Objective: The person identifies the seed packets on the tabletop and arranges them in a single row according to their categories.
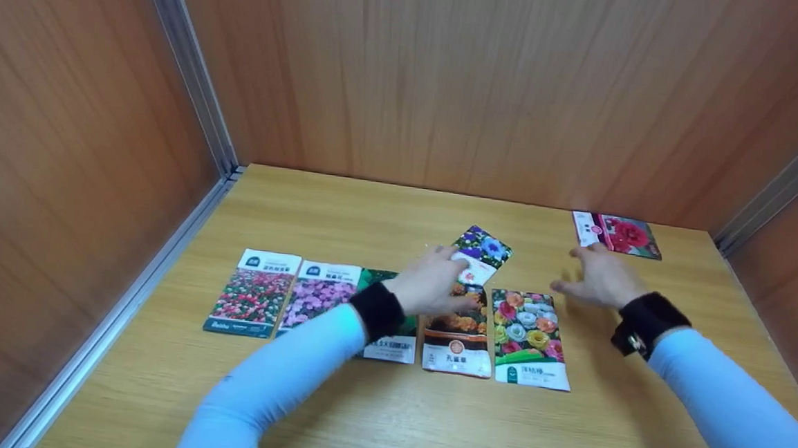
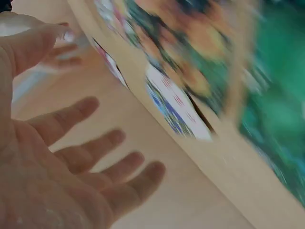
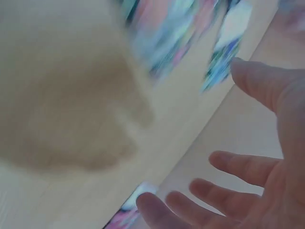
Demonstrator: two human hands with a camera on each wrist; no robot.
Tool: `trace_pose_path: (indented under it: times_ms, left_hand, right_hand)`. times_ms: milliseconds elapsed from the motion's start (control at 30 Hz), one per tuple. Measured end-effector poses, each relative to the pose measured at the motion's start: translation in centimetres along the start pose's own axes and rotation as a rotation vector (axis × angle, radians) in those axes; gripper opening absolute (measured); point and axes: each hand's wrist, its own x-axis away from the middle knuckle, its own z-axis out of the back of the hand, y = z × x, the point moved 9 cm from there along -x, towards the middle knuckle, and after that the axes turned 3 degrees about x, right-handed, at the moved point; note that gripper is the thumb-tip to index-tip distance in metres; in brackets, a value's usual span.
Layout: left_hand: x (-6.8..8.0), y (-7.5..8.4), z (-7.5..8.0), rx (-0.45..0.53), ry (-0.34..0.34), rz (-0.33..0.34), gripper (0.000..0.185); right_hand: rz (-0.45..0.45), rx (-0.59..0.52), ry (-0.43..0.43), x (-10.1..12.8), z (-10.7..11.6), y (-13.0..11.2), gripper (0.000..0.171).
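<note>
My left hand (image 1: pixel 433 281) hovers with fingers spread above the row of flower seed packets. Below it lies an orange-flower seed packet (image 1: pixel 458 338), partly covered by the fingers. Just beyond the fingertips, a blue-and-purple-flower seed packet (image 1: pixel 484 246) lies tilted. The left wrist view shows the fingers (image 2: pixel 95 148) extended, holding nothing. My right hand (image 1: pixel 604 274) is also in the air, its thumb and fingers apart and nothing between them. Nearest to it is a red-flower seed packet (image 1: pixel 627 236) by the back wall. A multicoloured-flower seed packet (image 1: pixel 531 336) lies to its left.
A red-and-pink-flower packet (image 1: pixel 253 291) and a pink-purple-flower packet (image 1: pixel 322 288) form the row's left end. A green packet (image 1: pixel 391 348) lies partly under the left arm. Wooden panels (image 1: pixel 449 81) with metal corner rails (image 1: pixel 199 87) enclose the wooden table (image 1: pixel 344 207).
</note>
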Motion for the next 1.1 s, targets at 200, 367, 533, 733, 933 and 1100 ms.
trace_pose_path:
  times_ms: [200,367,533,733,933,1100]
  left_hand:
    - [2.0,-4.7,0.7,-0.077,0.016,0.087,0.094]
    - [3.2,-6.3,0.4,-0.074,0.013,0.094,0.098]
    - [3.7,-6.7,0.2,-0.049,0.009,0.091,0.096]
    - [3.9,-6.5,-0.4,-0.038,-0.014,0.108,0.098]
    - [4.1,-6.4,-0.9,-0.033,-0.014,0.123,0.099]
    - [4.2,-6.6,-0.8,-0.024,0.012,0.112,0.101]
  right_hand:
    - [-0.147,-0.016,-0.051,-3.1,-0.6,5.2,0.104]
    - [-0.196,-0.023,-0.053,-4.1,-1.4,7.7,0.107]
    - [-0.227,-0.047,-0.095,-4.7,-2.9,9.8,0.110]
    - [-0.229,-0.105,-0.133,-4.4,-3.9,9.8,0.117]
    - [-0.226,-0.116,-0.107,-3.2,-3.3,8.2,0.115]
    - [-0.272,-0.132,-0.048,-2.1,-2.2,8.1,0.109]
